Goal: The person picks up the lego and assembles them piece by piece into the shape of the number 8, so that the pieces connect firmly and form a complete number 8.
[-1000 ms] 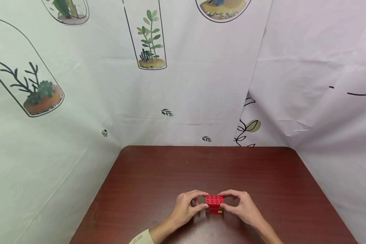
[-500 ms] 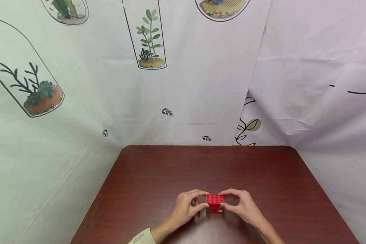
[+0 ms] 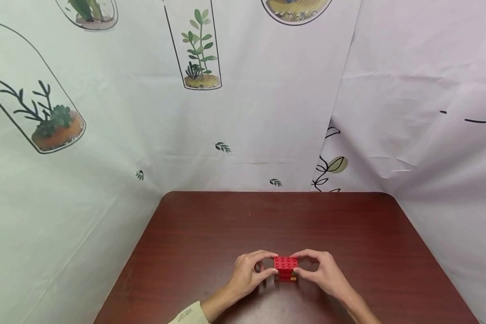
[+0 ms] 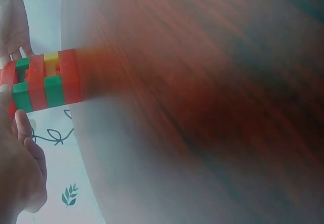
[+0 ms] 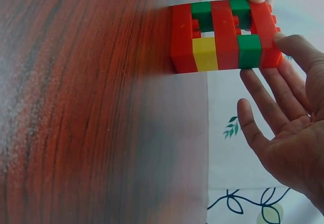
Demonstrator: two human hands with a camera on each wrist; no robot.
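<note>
A tower of toy building bricks stands on the table near its front, in the middle. Its top red brick (image 3: 285, 263) shows studs upward. My left hand (image 3: 247, 272) pinches that brick at its left end between thumb and fingers, while my right hand (image 3: 324, 273) pinches the right end. Lower down, the right wrist view shows a middle red brick (image 5: 224, 36) and a bottom red brick (image 5: 183, 39). Between the layers sit a yellow brick (image 5: 205, 54) and small green bricks (image 5: 249, 51), with gaps between them. In the left wrist view, green bricks (image 4: 53, 91) also face the camera.
The dark reddish-brown wooden table (image 3: 210, 225) reaches back to a pale hanging sheet (image 3: 247, 121) printed with plants and jars. Similar sheets close off the left and right sides.
The whole head view has shifted very slightly. Both hands keep the same pinch on the top red brick, and the tower has not visibly moved on the table.
</note>
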